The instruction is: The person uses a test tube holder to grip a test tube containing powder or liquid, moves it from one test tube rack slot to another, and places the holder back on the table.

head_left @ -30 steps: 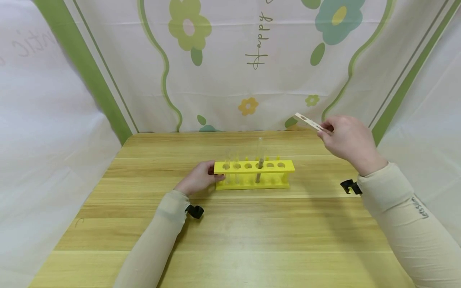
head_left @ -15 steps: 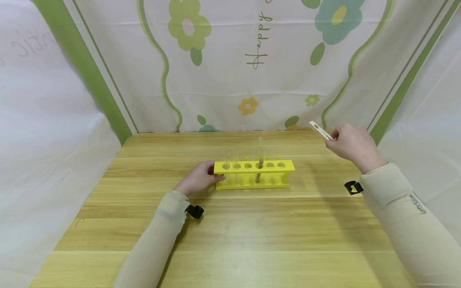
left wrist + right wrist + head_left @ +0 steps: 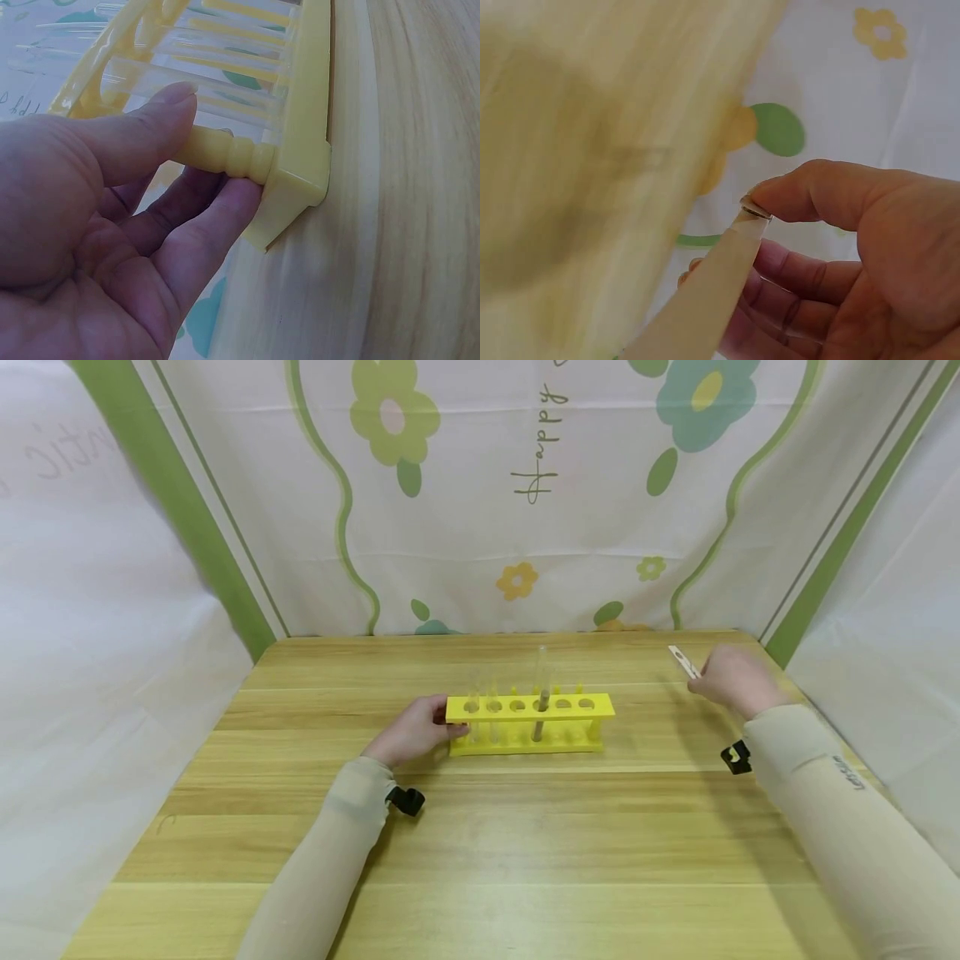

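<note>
In the head view a yellow test tube rack (image 3: 528,713) stands upright on the wooden table. My left hand (image 3: 411,732) grips its left end; the left wrist view shows thumb and fingers around the ribbed end post (image 3: 232,154). Clear test tubes (image 3: 492,732) stand in the two leftmost holes. A taller tube (image 3: 542,668) with grey-brown matter in its lower part stands farther right. Over the table's back right my right hand (image 3: 737,681) pinches a flat, pale wooden test tube holder (image 3: 682,660). Its broad side (image 3: 697,296) fills the lower middle of the right wrist view.
A white curtain (image 3: 450,527) printed with flowers hangs right behind the table's back edge (image 3: 360,638). White cloth (image 3: 112,652) also hangs along both sides. A small black mount (image 3: 406,801) sits at the left wrist, and another black mount (image 3: 737,757) at the right.
My right hand has come down toward the table's back right with the test tube holder, moving slightly right. The left hand and the rack have stayed put.
</note>
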Demonstrator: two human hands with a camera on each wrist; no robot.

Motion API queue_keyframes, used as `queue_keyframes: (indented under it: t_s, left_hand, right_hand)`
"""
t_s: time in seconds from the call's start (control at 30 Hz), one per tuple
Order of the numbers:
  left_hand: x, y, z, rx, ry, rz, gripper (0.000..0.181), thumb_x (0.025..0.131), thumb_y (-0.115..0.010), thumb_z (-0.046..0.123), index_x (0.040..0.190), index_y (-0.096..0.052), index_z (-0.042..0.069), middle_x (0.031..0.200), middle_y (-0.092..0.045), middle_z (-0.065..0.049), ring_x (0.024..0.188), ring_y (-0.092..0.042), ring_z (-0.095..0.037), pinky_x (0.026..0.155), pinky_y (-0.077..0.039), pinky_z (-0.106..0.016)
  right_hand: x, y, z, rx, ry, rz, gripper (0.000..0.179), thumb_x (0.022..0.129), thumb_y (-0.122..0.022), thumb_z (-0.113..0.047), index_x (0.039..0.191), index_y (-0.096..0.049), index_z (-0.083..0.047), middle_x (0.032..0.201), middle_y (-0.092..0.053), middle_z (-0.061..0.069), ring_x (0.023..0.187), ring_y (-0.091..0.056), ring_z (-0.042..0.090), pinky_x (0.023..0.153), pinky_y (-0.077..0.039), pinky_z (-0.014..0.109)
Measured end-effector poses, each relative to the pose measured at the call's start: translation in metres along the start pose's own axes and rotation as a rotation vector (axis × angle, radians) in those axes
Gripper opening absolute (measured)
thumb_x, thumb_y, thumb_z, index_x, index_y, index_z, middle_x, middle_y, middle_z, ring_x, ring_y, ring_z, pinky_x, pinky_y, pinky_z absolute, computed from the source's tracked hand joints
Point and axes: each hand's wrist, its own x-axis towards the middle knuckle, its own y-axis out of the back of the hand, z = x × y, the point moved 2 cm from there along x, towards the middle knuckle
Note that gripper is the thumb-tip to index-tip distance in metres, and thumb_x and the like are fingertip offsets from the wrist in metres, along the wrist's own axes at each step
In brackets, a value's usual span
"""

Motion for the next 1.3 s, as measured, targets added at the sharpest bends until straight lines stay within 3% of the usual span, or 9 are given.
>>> queue_keyframes:
  t_s: [0.17, 0.4, 0.6, 0.83, 1.3]
  left_hand:
    - [0.0, 0.0, 0.0, 0.008, -0.003, -0.001, 0.018, 0.096, -0.069, 0.022, 0.111, -0.065, 0.015, 0.102, -0.067, -0.004, 0.09, -0.061, -0.023, 0.08, -0.051, -0.038]
    - [0.001, -0.001, -0.002, 0.014, -0.004, 0.002, 0.017, 0.095, -0.069, 0.022, 0.111, -0.065, 0.015, 0.101, -0.067, -0.004, 0.09, -0.061, -0.023, 0.08, -0.052, -0.036]
    - [0.001, -0.001, -0.003, 0.013, -0.009, 0.004, 0.019, 0.096, -0.069, 0.022, 0.113, -0.065, 0.015, 0.103, -0.067, -0.002, 0.091, -0.061, -0.021, 0.081, -0.052, -0.036]
    - [0.002, -0.001, -0.003, 0.009, -0.011, 0.003, 0.02, 0.096, -0.069, 0.022, 0.114, -0.065, 0.015, 0.104, -0.067, -0.003, 0.091, -0.061, -0.022, 0.081, -0.051, -0.036]
    - [0.002, 0.0, -0.002, 0.031, -0.003, 0.004, 0.023, 0.095, -0.07, 0.023, 0.117, -0.065, 0.017, 0.108, -0.067, 0.0, 0.095, -0.06, -0.021, 0.083, -0.051, -0.036]
  right_hand:
    - [0.007, -0.015, 0.012, 0.038, -0.042, -0.065, 0.033, 0.089, -0.063, -0.022, 0.061, -0.053, -0.009, 0.053, -0.048, 0.001, 0.046, -0.044, 0.014, 0.045, -0.04, 0.029]
    - [0.014, -0.029, 0.024, 0.024, -0.057, -0.104, 0.031, 0.092, -0.064, -0.024, 0.072, -0.054, -0.003, 0.065, -0.052, 0.009, 0.055, -0.05, 0.021, 0.05, -0.045, 0.033]
    - [0.019, -0.038, 0.031, 0.008, -0.071, -0.12, 0.028, 0.089, -0.061, -0.019, 0.066, -0.051, -0.005, 0.062, -0.051, 0.008, 0.053, -0.049, 0.018, 0.049, -0.043, 0.03]
    - [0.024, -0.043, 0.032, 0.027, -0.105, -0.185, 0.033, 0.095, -0.064, -0.02, 0.069, -0.055, -0.001, 0.058, -0.054, 0.007, 0.048, -0.051, 0.013, 0.046, -0.044, 0.025]
    - [0.022, -0.044, 0.027, 0.013, -0.119, -0.103, 0.026, 0.093, -0.066, -0.017, 0.082, -0.053, 0.002, 0.072, -0.053, 0.013, 0.066, -0.052, 0.027, 0.059, -0.045, 0.036]
